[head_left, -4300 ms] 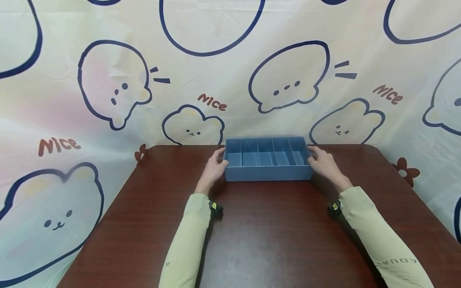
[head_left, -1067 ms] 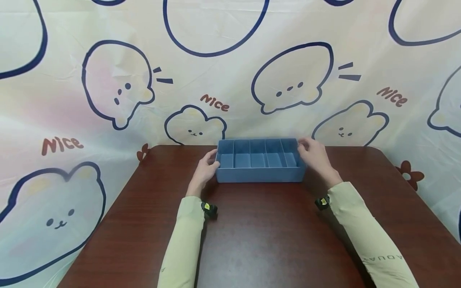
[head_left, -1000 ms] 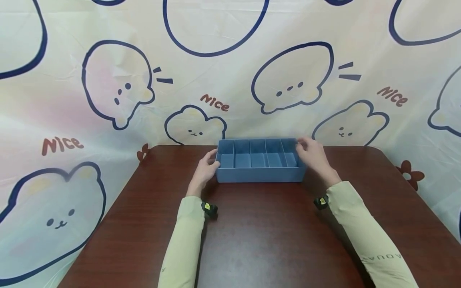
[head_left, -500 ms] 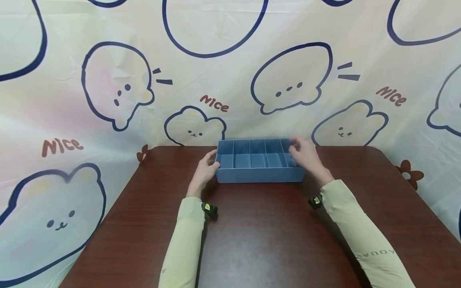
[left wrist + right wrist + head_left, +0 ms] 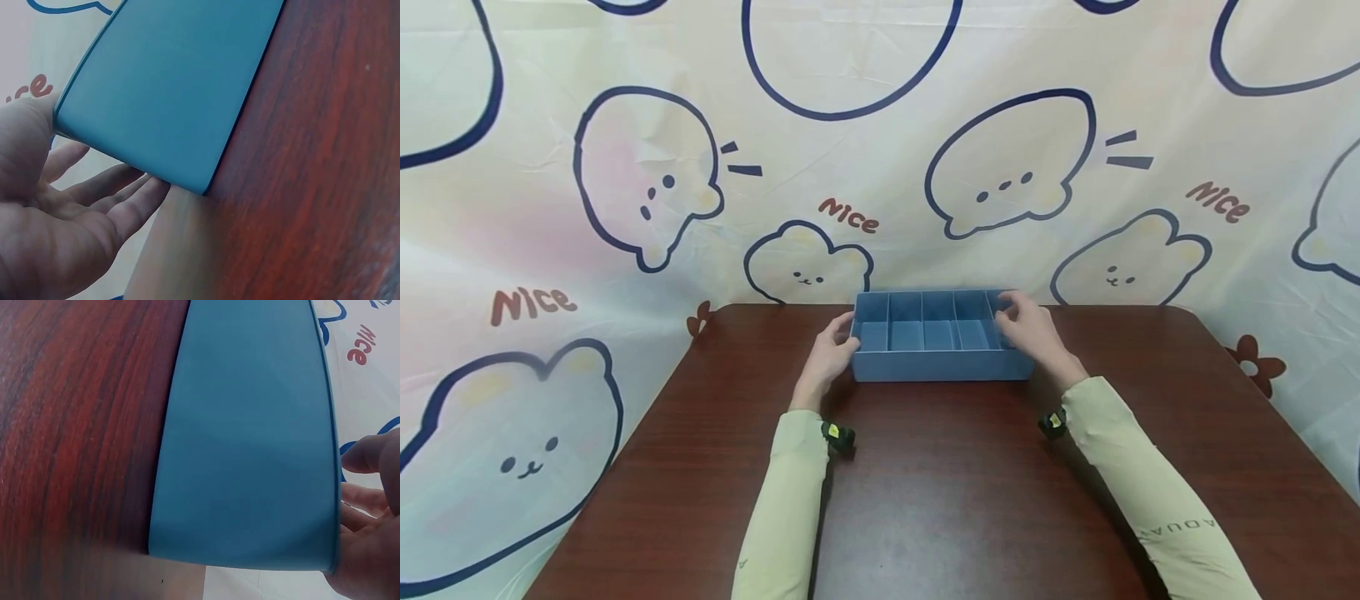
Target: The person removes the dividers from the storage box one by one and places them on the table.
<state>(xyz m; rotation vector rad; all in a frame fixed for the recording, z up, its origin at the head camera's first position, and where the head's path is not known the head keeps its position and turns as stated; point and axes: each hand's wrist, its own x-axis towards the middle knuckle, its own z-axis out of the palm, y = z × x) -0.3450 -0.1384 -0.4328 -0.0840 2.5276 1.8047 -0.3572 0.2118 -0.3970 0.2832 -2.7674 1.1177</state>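
Note:
A blue box with several compartments (image 5: 943,365) stands near the back edge of the table, its open top facing up. My left hand (image 5: 829,354) grips the box's left end, the thumb at the rim and the fingers against the end wall, as the left wrist view also shows. At the opposite end, my right hand (image 5: 1032,329) is over the rightmost compartment. Its thumb and index finger stand apart near the last divider, and I see nothing between them. In the right wrist view the box's front wall hides part of the fingers (image 5: 362,499).
The dark brown wooden table (image 5: 925,483) stretches from the box toward me. A pale cloth with cartoon drawings (image 5: 895,158) hangs just behind the table and along both sides. Each sleeve cuff carries a small black wrist camera (image 5: 838,437).
The box has shifted slightly left from the earliest frame. My right hand has left its right end and moved left over the rightmost compartment. My left hand stays on the left end.

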